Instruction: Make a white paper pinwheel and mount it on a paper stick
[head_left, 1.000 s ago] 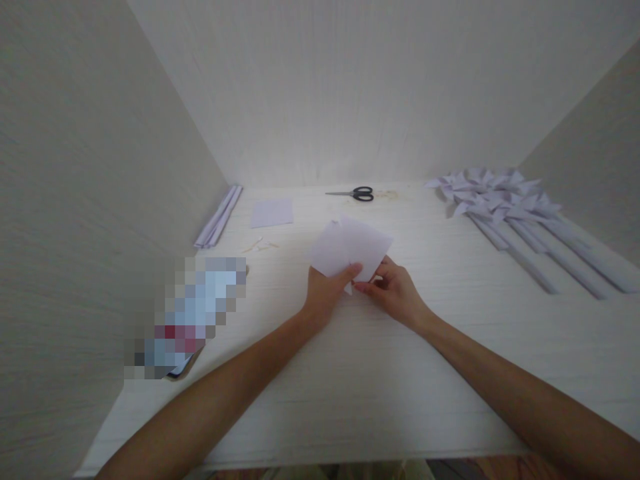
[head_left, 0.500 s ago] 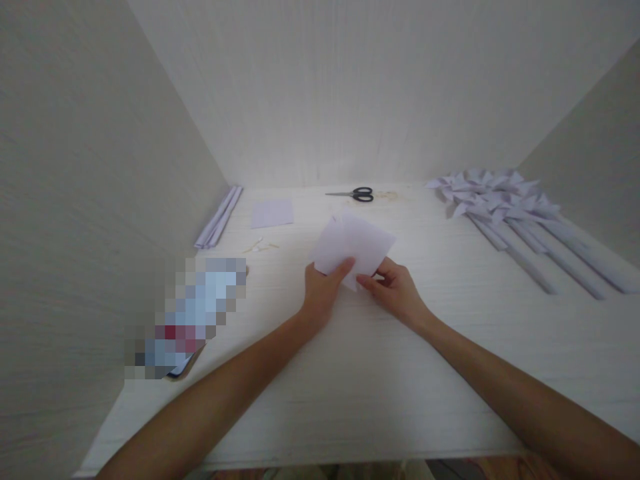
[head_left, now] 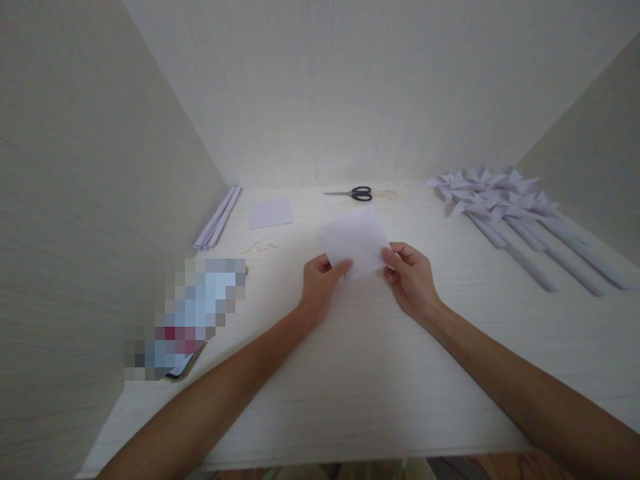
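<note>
A pale paper sheet (head_left: 356, 241) (light, limp, easily creased) is pinched at its near corners by left hand (head_left: 320, 283) and right hand (head_left: 411, 277).

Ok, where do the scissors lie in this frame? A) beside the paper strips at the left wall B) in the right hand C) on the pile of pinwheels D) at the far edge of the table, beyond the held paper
D: the scissors lie flat near the back wall, beyond the paper pinched between the left hand and right hand.
</note>
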Available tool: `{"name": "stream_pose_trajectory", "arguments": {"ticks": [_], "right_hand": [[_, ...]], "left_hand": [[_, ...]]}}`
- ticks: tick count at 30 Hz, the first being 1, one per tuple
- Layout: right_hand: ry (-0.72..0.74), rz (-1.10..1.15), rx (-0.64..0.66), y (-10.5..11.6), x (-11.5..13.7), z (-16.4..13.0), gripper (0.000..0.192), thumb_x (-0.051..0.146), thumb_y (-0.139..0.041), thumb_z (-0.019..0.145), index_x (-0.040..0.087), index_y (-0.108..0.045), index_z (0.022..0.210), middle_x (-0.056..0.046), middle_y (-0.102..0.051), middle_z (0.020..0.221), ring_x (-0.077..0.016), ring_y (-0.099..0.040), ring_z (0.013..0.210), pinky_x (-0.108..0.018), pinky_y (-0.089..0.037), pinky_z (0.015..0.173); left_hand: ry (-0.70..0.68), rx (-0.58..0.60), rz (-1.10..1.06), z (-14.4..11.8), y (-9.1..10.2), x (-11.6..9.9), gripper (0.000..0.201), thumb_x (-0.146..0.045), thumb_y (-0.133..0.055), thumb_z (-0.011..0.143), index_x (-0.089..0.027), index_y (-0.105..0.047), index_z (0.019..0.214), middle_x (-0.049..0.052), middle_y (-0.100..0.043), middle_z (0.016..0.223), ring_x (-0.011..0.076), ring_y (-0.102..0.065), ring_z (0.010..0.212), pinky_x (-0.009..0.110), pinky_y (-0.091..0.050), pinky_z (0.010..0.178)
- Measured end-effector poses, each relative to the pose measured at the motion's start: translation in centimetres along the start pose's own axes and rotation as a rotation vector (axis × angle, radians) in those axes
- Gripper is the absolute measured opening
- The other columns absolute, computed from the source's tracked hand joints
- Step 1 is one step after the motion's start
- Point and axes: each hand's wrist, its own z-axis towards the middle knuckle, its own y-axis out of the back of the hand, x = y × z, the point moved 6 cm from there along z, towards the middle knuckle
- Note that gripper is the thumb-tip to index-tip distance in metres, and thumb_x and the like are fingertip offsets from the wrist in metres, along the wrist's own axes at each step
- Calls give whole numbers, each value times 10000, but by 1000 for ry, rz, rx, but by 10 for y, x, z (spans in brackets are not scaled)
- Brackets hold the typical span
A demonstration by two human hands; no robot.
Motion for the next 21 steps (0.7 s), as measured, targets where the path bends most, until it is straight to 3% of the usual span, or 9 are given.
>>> {"name": "stream_pose_trajectory", "arguments": {"ticks": [4, 7, 14, 21], "right_hand": [[5, 70, 38, -2, 3, 2, 140, 261, -668, 601, 175, -558, 595, 42, -485, 582, -38, -408, 487, -140, -303, 377], [12, 89, 62, -4, 4, 1, 177, 315, -658, 613, 180, -546, 596, 41, -484, 588, -46, -423, 498, -144, -317, 384], [36, -451, 329, -21, -4, -12, 296, 390, -533, 716, 153, -519, 539, 25, -482, 499, -55, -388, 429, -191, -308, 408], [91, -534, 426, -25, -4, -14, 161, 310, -583, 679, 168, -548, 613, 3, -526, 632, -103, -480, 588, -216, -368, 490]], "left_hand": [[24, 70, 76, -3, -6, 2, 235, -258, -692, 538, -130, -646, 729, 52, -654, 764, 142, -581, 670, 272, -450, 642], [7, 37, 79, -3, -5, 1, 248, -272, -696, 536, -118, -650, 724, 70, -652, 765, 156, -579, 694, 279, -458, 640], [-25, -30, -10, -1, -2, 0, 248, -258, -693, 541, -122, -636, 741, 55, -647, 774, 136, -570, 662, 273, -455, 638], [-30, -70, -26, -1, 0, 1, 280, -252, -699, 533, -127, -641, 776, 66, -653, 822, 153, -582, 722, 284, -454, 684]]}}
